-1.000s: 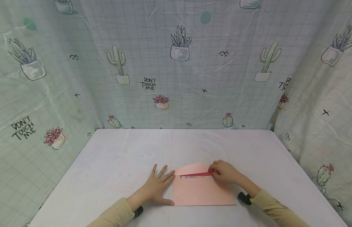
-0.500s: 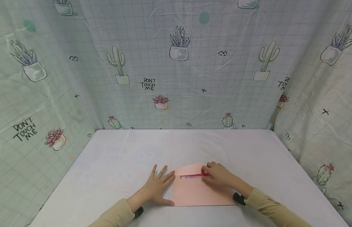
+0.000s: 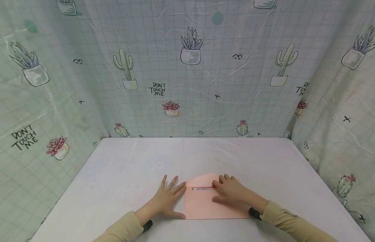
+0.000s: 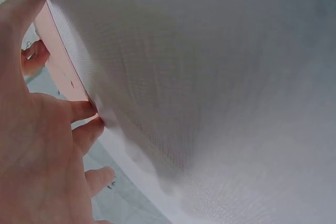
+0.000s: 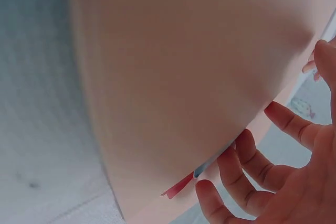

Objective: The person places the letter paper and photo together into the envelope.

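A pink envelope lies on the table with its pointed flap spread away from the person. At its mouth shows a thin strip of a card with a red edge and a bluish-white band; the rest of it is hidden inside. My left hand lies flat with spread fingers, the fingertips and thumb at the envelope's left edge. The right hand is over the right part of the envelope, its bent fingertips touching the card's top edge and the thumb apart below. In the right wrist view, the red corner juts out beside the fingers.
White cloth covers the table, and a curtain printed with potted plants stands behind and on both sides. Dark wrist devices sit under both sleeves.
My right hand has moved left along the card's top edge, and its thumb has come away from the fingers. Less red shows above the envelope's mouth. The left hand has stayed put.
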`<state>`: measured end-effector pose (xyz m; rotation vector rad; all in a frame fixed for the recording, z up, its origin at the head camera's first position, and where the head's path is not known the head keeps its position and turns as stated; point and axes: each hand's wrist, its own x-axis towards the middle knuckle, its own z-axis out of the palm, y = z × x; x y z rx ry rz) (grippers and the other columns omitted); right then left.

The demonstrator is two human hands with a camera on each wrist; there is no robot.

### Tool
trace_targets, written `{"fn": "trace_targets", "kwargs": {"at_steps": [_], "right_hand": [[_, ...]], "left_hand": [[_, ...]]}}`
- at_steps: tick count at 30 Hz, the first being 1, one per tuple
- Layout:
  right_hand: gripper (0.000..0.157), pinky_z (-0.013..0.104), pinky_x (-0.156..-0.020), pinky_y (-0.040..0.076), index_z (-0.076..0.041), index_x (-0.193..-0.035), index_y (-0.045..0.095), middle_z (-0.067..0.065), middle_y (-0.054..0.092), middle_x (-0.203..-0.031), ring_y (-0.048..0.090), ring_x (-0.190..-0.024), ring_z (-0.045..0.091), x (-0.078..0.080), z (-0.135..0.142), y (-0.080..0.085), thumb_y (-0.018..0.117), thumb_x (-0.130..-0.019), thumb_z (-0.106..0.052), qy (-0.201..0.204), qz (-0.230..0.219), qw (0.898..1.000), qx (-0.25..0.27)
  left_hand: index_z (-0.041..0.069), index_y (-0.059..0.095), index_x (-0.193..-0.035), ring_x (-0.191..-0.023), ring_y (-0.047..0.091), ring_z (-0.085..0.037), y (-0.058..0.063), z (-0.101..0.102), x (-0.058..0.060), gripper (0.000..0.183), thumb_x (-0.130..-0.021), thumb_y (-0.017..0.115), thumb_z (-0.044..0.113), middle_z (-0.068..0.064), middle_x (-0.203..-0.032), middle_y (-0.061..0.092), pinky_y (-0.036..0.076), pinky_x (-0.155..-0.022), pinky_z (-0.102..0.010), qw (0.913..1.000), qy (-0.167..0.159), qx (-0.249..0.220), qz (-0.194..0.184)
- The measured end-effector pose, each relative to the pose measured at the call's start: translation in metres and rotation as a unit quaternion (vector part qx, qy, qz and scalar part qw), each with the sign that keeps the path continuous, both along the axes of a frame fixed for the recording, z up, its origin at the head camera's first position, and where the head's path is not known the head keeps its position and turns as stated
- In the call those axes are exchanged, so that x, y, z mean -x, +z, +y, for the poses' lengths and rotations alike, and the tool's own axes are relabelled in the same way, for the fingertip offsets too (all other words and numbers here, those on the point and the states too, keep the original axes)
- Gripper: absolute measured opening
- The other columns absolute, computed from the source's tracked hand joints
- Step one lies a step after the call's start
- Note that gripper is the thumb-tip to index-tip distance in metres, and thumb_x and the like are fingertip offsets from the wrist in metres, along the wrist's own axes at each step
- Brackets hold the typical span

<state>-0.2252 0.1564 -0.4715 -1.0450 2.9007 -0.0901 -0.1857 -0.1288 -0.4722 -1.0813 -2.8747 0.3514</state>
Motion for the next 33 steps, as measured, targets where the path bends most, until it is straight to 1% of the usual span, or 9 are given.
{"fn": "trace_targets", "kwargs": {"at_steps": [6, 10, 14, 20, 25, 29, 33], "right_hand": [[0.053, 0.033, -0.069, 0.035, -0.019, -0.111, 0.049, 0.001, 0.046, -0.09, 0.041, -0.083, 0.016, -0.0024, 0.0009, 0.0013, 0.055, -0.077, -0.058, 0.015, 0.001, 1.0, -0.011], [0.053, 0.031, -0.069, 0.034, -0.018, -0.112, 0.048, 0.0, 0.045, -0.089, 0.041, -0.084, 0.015, -0.0024, 0.0019, 0.0005, 0.053, -0.078, -0.059, 0.029, 0.006, 0.999, -0.016], [0.051, 0.028, -0.068, 0.032, -0.017, -0.109, 0.045, -0.001, 0.042, -0.084, 0.039, -0.081, 0.013, -0.0015, 0.0025, 0.0001, 0.052, -0.08, -0.057, 0.048, 0.026, 0.998, -0.021], [0.049, 0.024, -0.064, 0.028, -0.014, -0.105, 0.042, -0.002, 0.039, -0.079, 0.037, -0.077, 0.012, -0.0005, 0.0014, 0.0031, 0.053, -0.08, -0.056, 0.075, 0.044, 0.996, -0.029], [0.049, 0.024, -0.063, 0.029, -0.013, -0.105, 0.043, -0.002, 0.04, -0.08, 0.037, -0.075, 0.012, -0.0006, 0.0011, 0.005, 0.052, -0.081, -0.055, 0.092, 0.064, 0.993, -0.038], [0.048, 0.024, -0.064, 0.029, -0.012, -0.106, 0.044, -0.002, 0.042, -0.082, 0.036, -0.075, 0.012, -0.0002, 0.0014, 0.0042, 0.05, -0.082, -0.054, 0.097, 0.074, 0.992, -0.044], [0.049, 0.027, -0.067, 0.031, -0.013, -0.108, 0.046, -0.002, 0.045, -0.087, 0.037, -0.078, 0.014, -0.0012, 0.0012, 0.0037, 0.049, -0.082, -0.055, 0.09, 0.073, 0.992, -0.054]], "left_hand": [[0.016, 0.036, -0.137, -0.134, 0.024, -0.034, 0.0021, 0.0006, -0.0008, 0.095, -0.067, 0.04, 0.081, 0.0, -0.145, 0.032, 0.019, -0.1, -0.064, 1.0, -0.001, 0.001, 0.003], [0.016, 0.037, -0.136, -0.134, 0.025, -0.034, 0.0033, 0.0009, -0.0018, 0.095, -0.067, 0.039, 0.081, 0.0, -0.145, 0.032, 0.02, -0.1, -0.064, 1.0, -0.001, 0.004, 0.006], [0.016, 0.037, -0.136, -0.134, 0.025, -0.034, 0.0048, 0.0011, -0.0028, 0.095, -0.067, 0.039, 0.081, 0.0, -0.145, 0.032, 0.02, -0.1, -0.064, 1.0, 0.0, 0.007, 0.006], [0.015, 0.039, -0.135, -0.133, 0.028, -0.035, 0.0069, 0.0007, -0.0033, 0.094, -0.067, 0.041, 0.079, -0.001, -0.144, 0.035, 0.022, -0.099, -0.065, 0.9999, -0.007, -0.002, 0.009], [0.015, 0.038, -0.136, -0.133, 0.027, -0.034, 0.008, 0.0013, -0.0028, 0.094, -0.067, 0.041, 0.079, -0.001, -0.144, 0.034, 0.021, -0.099, -0.064, 1.0, -0.004, 0.003, 0.006], [0.016, 0.037, -0.136, -0.133, 0.026, -0.034, 0.0079, 0.0015, -0.0024, 0.094, -0.067, 0.041, 0.08, 0.0, -0.144, 0.033, 0.021, -0.1, -0.064, 1.0, 0.001, 0.008, 0.002], [0.015, 0.038, -0.136, -0.133, 0.027, -0.034, 0.0072, 0.001, -0.0027, 0.094, -0.068, 0.041, 0.079, -0.001, -0.144, 0.034, 0.021, -0.1, -0.064, 1.0, -0.006, 0.002, 0.003]]}}
